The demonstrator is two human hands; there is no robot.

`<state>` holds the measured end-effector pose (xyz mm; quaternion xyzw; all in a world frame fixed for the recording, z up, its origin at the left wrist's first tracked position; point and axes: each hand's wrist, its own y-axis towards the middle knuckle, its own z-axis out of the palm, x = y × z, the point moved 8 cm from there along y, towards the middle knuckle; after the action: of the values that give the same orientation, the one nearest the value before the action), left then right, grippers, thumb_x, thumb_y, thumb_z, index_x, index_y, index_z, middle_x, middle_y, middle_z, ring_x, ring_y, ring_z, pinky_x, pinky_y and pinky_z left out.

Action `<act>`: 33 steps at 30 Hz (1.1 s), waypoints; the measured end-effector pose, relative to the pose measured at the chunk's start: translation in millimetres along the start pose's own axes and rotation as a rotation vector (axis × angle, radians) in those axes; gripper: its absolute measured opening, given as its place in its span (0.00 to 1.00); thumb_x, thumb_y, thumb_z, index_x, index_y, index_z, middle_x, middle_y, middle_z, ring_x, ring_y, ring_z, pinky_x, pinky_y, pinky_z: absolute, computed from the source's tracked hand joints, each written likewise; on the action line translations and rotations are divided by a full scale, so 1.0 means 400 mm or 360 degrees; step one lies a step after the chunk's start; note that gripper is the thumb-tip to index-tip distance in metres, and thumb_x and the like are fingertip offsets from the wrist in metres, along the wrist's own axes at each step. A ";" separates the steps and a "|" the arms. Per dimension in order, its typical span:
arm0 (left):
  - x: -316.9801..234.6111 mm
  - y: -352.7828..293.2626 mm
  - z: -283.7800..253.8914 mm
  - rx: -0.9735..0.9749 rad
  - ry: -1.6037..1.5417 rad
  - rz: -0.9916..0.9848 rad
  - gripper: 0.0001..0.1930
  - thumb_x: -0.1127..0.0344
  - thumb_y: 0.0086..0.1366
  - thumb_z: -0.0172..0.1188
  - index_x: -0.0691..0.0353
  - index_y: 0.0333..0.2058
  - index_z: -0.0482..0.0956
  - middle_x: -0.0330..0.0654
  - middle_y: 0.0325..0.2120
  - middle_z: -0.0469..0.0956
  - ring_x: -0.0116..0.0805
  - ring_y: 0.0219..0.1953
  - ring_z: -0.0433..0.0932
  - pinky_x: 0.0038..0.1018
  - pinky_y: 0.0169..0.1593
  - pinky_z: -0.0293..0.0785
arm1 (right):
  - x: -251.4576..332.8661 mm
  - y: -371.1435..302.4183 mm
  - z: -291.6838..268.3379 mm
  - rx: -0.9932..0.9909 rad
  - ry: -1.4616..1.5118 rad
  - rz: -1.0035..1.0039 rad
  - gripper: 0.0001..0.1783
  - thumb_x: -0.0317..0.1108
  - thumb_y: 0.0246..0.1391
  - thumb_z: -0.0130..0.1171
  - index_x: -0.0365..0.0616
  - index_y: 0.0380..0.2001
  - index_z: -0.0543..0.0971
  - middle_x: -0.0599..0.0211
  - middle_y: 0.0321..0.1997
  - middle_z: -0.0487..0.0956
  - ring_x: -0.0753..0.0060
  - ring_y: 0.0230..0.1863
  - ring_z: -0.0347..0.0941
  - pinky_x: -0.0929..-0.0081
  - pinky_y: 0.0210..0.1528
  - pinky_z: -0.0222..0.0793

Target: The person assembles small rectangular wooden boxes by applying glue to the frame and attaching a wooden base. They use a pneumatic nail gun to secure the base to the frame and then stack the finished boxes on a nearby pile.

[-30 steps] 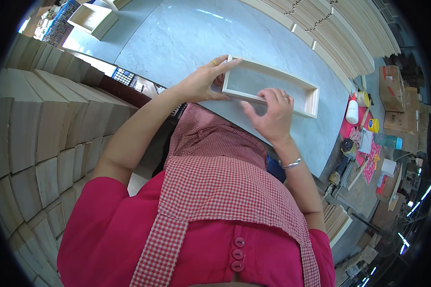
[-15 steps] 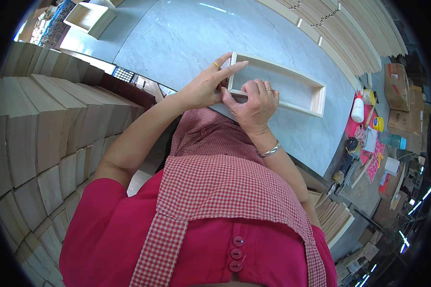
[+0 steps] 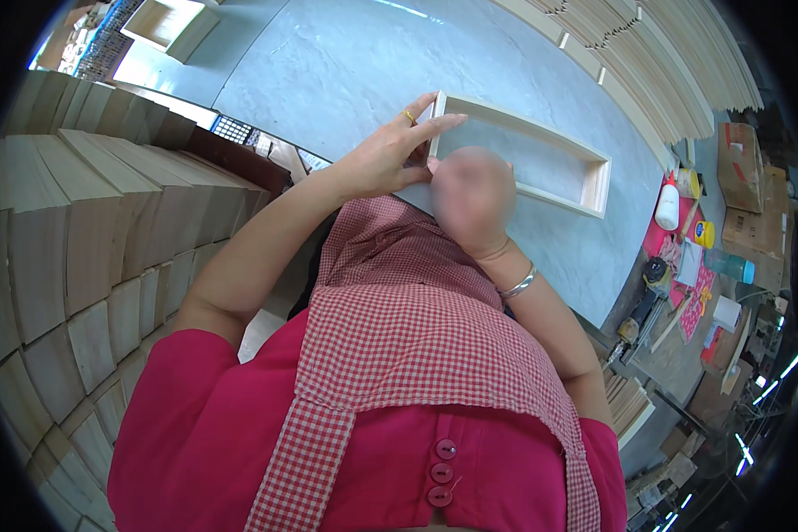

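Observation:
A long, pale wooden frame (image 3: pixel 598 184) lies on the grey marbled tabletop, with the surface showing through its middle. My left hand (image 3: pixel 392 151) holds its left end, index finger stretched over the near left corner and another finger along the outer side. A gold-coloured ring is on that hand. At the near left corner, against the frame's near side, is my right hand (image 3: pixel 475 202). Its fingers are smeared by blur, so whether they grip anything cannot be made out. A silver bangle (image 3: pixel 520 281) circles the right wrist.
Stacked wooden boards (image 3: pixel 89 239) rise at my left. Long wooden strips (image 3: pixel 656 71) line the table's far right. A small wooden box (image 3: pixel 162 25) stands at the far left. To the right are a white bottle (image 3: pixel 668 207), a yellow tub (image 3: pixel 703 234) and cardboard boxes (image 3: pixel 741 168).
My right hand has turned and drawn closer to the frame's near left corner, now blurred. The left hand keeps its hold on the left end. The view has shifted slightly.

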<state>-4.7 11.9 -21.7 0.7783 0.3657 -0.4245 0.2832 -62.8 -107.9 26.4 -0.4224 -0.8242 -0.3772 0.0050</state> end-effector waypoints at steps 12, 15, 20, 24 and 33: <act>-0.005 0.019 -0.020 -0.0061 0.0038 0.0031 0.39 0.75 0.53 0.71 0.47 0.66 0.73 0.71 0.67 0.60 0.39 0.35 0.84 0.33 0.46 0.82 | -0.002 0.005 -0.016 -0.0028 0.0028 0.0107 0.12 0.27 0.47 0.64 0.55 0.35 0.85 0.78 0.34 0.73 0.71 0.39 0.71 0.67 0.40 0.60; -0.007 0.024 -0.019 -0.0009 0.0069 -0.0028 0.40 0.74 0.53 0.74 0.46 0.66 0.73 0.70 0.68 0.59 0.39 0.38 0.85 0.32 0.46 0.83 | -0.009 0.006 -0.016 0.0107 0.0068 0.0178 0.12 0.28 0.48 0.67 0.51 0.38 0.83 0.72 0.39 0.76 0.65 0.42 0.73 0.63 0.45 0.65; -0.002 0.012 -0.023 -0.0052 0.0135 -0.0074 0.44 0.72 0.51 0.78 0.46 0.68 0.71 0.65 0.70 0.57 0.42 0.49 0.82 0.34 0.50 0.84 | -0.192 -0.140 -0.302 -0.0411 -0.0258 0.0486 0.28 0.34 0.50 0.72 0.38 0.55 0.78 0.52 0.55 0.78 0.49 0.56 0.73 0.55 0.61 0.68; -0.026 0.022 -0.004 0.0000 -0.0071 -0.0175 0.46 0.73 0.50 0.78 0.45 0.69 0.69 0.59 0.70 0.59 0.40 0.50 0.81 0.35 0.51 0.86 | -0.492 -0.579 -0.732 -0.0352 -0.1598 0.1387 0.32 0.44 0.56 0.66 0.32 0.57 0.74 0.40 0.53 0.75 0.37 0.58 0.68 0.45 0.63 0.62; -0.112 0.078 0.015 -0.0034 0.0017 -0.0270 0.44 0.67 0.54 0.77 0.51 0.70 0.67 0.53 0.66 0.65 0.37 0.44 0.81 0.33 0.48 0.86 | -0.619 -0.718 -0.793 0.0721 -0.1580 0.2375 0.49 0.56 0.51 0.69 0.48 0.71 0.62 0.37 0.65 0.73 0.37 0.66 0.71 0.46 0.66 0.66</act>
<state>1.2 -25.1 18.3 0.7437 0.4365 -0.4389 0.2525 -203.2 -581.0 -4.8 -0.9462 -0.3002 0.1183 -0.0246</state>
